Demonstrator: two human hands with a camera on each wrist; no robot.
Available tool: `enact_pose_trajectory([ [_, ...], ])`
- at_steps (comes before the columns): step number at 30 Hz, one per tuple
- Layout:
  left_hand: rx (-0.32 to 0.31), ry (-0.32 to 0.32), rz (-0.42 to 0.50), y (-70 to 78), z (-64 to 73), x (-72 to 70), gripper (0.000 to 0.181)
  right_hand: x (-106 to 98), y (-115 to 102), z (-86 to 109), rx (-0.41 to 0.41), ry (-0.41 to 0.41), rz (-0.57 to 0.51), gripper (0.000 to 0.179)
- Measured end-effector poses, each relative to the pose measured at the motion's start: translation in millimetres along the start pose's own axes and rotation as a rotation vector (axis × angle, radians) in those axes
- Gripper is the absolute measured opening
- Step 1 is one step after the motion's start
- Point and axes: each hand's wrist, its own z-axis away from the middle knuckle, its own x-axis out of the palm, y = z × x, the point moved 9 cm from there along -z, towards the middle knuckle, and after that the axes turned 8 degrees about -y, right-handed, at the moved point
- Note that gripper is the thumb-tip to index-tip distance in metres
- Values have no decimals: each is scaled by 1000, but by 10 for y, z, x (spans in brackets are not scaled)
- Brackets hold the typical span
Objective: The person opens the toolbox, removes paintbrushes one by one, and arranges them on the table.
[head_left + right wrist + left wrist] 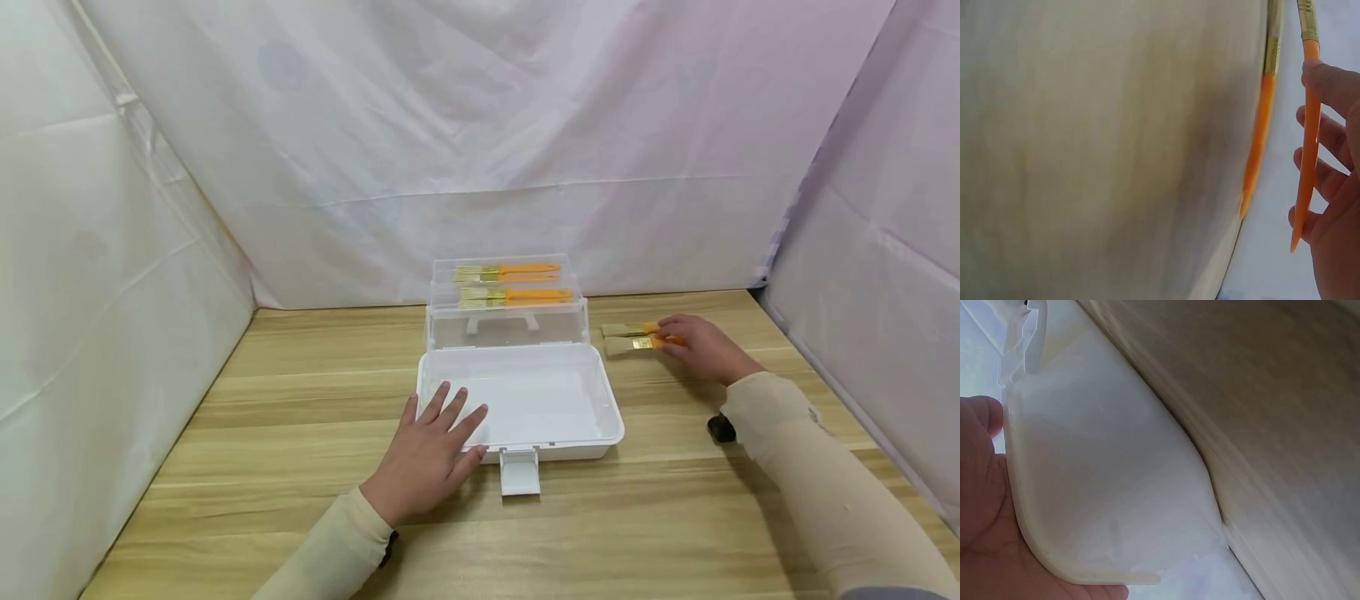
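My right hand (707, 348) pinches a flat paintbrush (1311, 137) by its orange handle, thumb on one side and fingers on the other. In the head view its pale bristles point left, slightly above the table. A second paintbrush (1259, 137) lies on the wood just beside it. The left hand (426, 457) rests on the front left corner of a white plastic box (573, 453), fingers spread over the rim. In the left wrist view, the palm side touches the rim of that box (1104, 456). The box's front latch (520, 477) hangs down.
Behind the box's base, raised clear trays (442, 296) hold several orange-handled paintbrushes (536, 295). A white handle (502, 322) shows through the clear plastic. White cloth (480, 125) walls in the wooden table (300, 433) at the back and both sides.
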Motion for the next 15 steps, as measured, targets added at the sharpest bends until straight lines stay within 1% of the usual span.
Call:
enact_pose_trajectory([
  [9, -4, 6, 15, -20, 3, 15, 52, 55, 134, -76, -47, -6, 5, 12],
  [15, 1, 11, 5, -3, 7, -6, 51, 86, 156, -114, -40, -44, -1, 10],
])
